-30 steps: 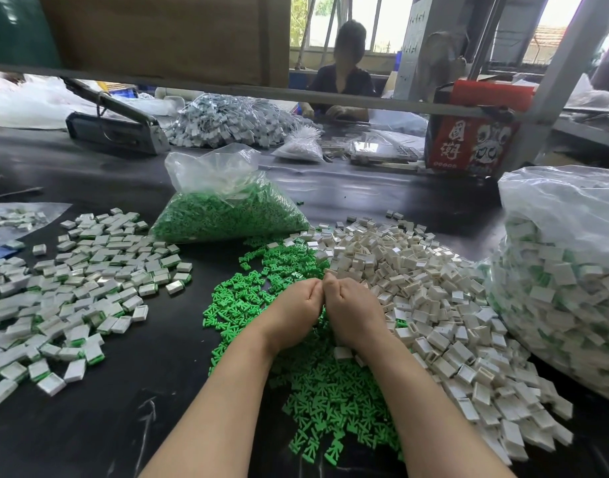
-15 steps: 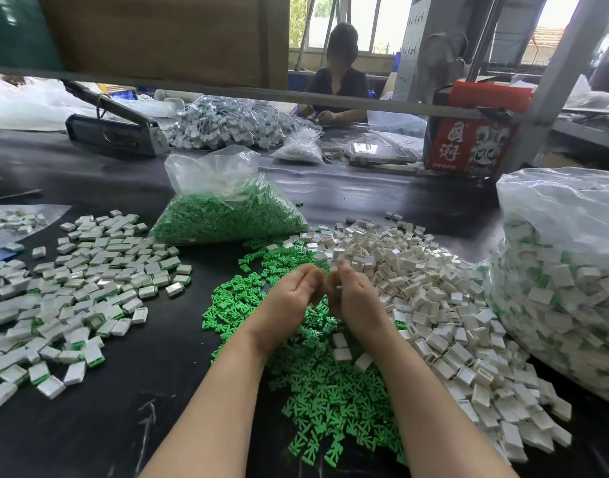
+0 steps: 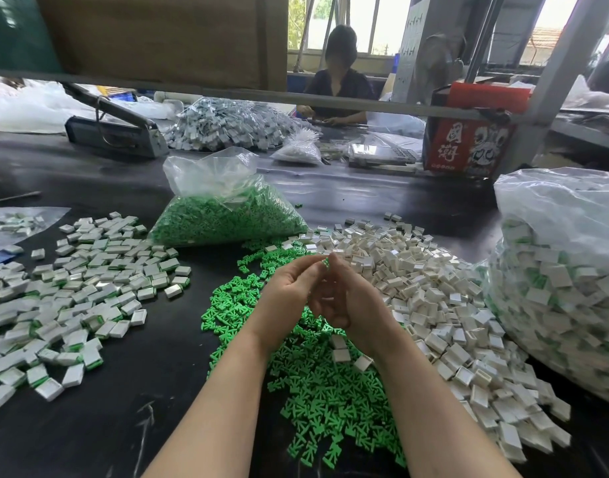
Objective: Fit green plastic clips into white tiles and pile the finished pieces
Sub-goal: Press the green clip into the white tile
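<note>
Both hands (image 3: 325,291) together, fingers (image 3: 313,267) curled

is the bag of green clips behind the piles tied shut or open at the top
Open. The bag of green clips has a loose, untied mouth of crumpled plastic standing up at its top, and it is well filled with clips below.

There are two hands, the left hand (image 3: 289,291) and the right hand (image 3: 351,305). Two clear bags, one bag of green clips (image 3: 223,215) and one bag of finished pieces (image 3: 558,284). Three loose heaps: green clips (image 3: 316,384), white tiles (image 3: 427,291), finished pieces (image 3: 72,291). Each heap probably has hundreds, too many to count.
</note>
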Demonstrator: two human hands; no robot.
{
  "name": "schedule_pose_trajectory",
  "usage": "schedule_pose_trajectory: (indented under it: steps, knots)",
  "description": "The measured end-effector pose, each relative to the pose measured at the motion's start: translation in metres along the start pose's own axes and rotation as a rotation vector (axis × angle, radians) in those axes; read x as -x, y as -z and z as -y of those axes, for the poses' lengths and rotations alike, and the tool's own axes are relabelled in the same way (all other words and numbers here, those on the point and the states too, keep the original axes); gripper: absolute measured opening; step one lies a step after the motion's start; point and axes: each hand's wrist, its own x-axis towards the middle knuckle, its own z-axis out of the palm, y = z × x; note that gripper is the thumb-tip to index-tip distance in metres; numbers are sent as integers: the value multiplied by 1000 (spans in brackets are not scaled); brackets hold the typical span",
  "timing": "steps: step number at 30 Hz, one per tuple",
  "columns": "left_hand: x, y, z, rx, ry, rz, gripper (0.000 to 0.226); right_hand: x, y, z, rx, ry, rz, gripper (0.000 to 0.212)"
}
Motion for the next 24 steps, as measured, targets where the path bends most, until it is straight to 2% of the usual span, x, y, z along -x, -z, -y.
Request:
schedule_pose_trajectory:
  steps: [8,11,18,24]
  knots:
    - [-3,-6,-4,103,7,-134,17,4,-3,0,80,57,-15,53]
    - [-6,-10,-4,123,65,-178,28,4,-6,1,105,67,-32,55]
    - [-7,-19,-4,249,119,-210,21,3,-8,0,48,90,-106,38]
    - [-7,-20,-1,314,148,-189,25,0,-7,-4,49,104,-141,39]
